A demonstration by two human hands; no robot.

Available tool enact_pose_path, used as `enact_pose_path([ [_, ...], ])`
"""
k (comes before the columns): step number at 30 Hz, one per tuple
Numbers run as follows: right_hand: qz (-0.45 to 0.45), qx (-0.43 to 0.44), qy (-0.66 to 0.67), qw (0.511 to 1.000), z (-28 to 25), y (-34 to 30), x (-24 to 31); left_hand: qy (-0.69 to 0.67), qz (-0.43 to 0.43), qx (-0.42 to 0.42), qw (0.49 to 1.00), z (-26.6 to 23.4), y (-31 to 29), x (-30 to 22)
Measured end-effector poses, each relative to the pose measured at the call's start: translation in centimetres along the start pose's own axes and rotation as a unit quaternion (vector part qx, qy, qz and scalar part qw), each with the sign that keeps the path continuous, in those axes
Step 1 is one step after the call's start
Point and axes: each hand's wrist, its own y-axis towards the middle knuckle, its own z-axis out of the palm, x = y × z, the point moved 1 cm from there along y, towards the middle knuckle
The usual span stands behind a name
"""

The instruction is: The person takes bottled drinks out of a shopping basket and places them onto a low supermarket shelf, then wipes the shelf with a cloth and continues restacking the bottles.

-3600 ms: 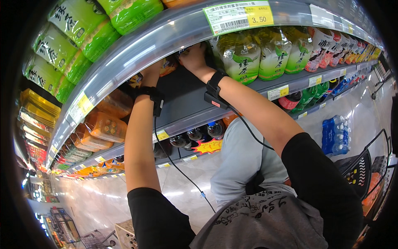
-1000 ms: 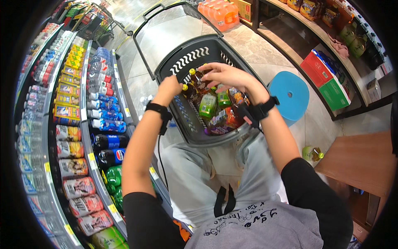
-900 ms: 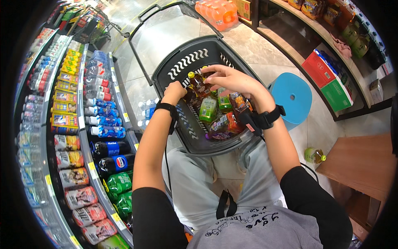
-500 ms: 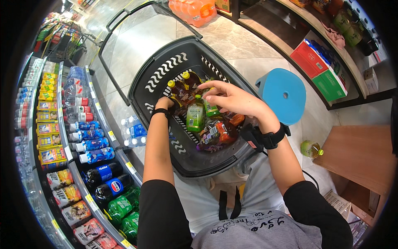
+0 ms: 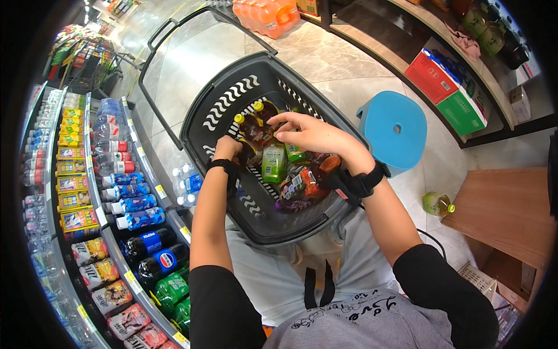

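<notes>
A black plastic basket (image 5: 200, 110) holds several drink bottles. My left hand (image 5: 228, 146) is inside its left side, fingers wrapped round a dark brown bottle (image 5: 249, 152), part of which it hides. Over the middle of the basket, my right hand (image 5: 311, 136) has its fingers stretched toward the yellow-capped brown bottles (image 5: 250, 125), apart from the thumb. Below it stands a bottle of green drink (image 5: 274, 164), with a second green bottle (image 5: 295, 153) partly under the hand. A dark bottle with an orange-red label (image 5: 299, 185) lies at the near end.
Shelves of drinks, with blue-labelled bottles (image 5: 139, 205) and dark cola bottles (image 5: 163, 260), line the left. A blue stool (image 5: 398, 131) stands right of the basket. One green bottle (image 5: 437, 204) is by a wooden box (image 5: 503, 206). The basket's handle (image 5: 152, 64) swings out to the far left.
My left hand has risen a little, with the dark bottle showing more beside it. My right hand has shifted slightly left, and its fingers have come closer to the brown bottles.
</notes>
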Motion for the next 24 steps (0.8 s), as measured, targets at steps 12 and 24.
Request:
enact_pose_path([
  [12,-0.145,0.094,-0.009,0.985,8.2,-2.0,0.7,0.059,0.278,-0.192,0.939,-8.1,-27.4,6.2],
  [24,-0.205,0.353,0.35,0.843,28.1,-15.6,9.8,-0.274,0.266,-0.261,0.887,-10.5,-49.9,14.7],
])
